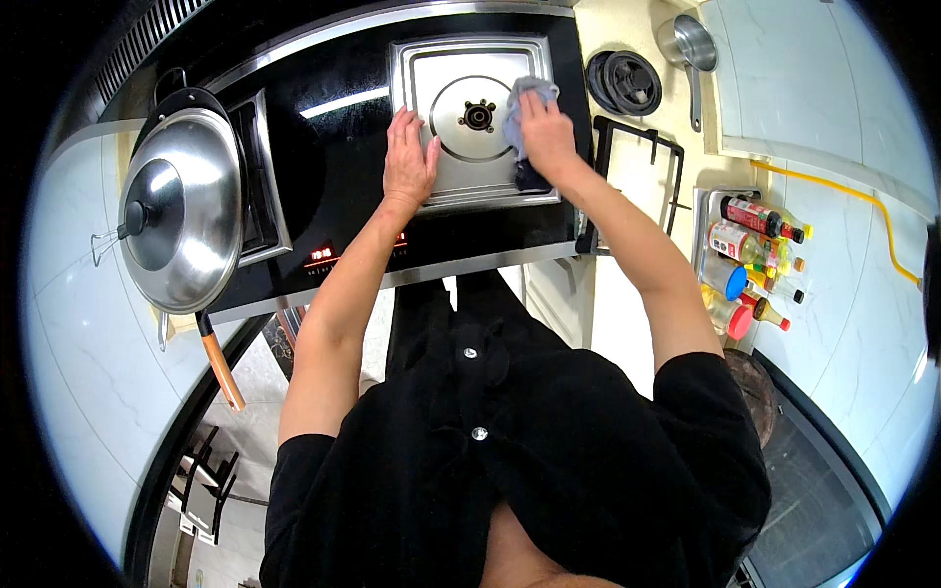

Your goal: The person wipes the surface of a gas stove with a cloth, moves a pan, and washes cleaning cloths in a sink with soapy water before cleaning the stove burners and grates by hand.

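Note:
A square stainless steel burner tray (448, 176) is set in the black cooktop (331, 169), with a bare burner base (478, 116) at its centre. My right hand (545, 136) presses a grey-blue cloth (518, 117) onto the tray's right side; the cloth looks slightly blurred. My left hand (412, 158) rests on the tray's left edge, fingers apart and holding nothing. Right of the cooktop, a black pan support (676, 176) and round black burner parts (625, 82) lie on the pale counter.
A lidded wok (176, 213) covers much of the left burner, and a wooden-tipped handle (220, 367) juts past the front edge. A small saucepan (688, 44) stands at the back right. Bottles and jars (750, 242) crowd a metal rack at right. A yellow hose (845, 187) runs along the tiled wall.

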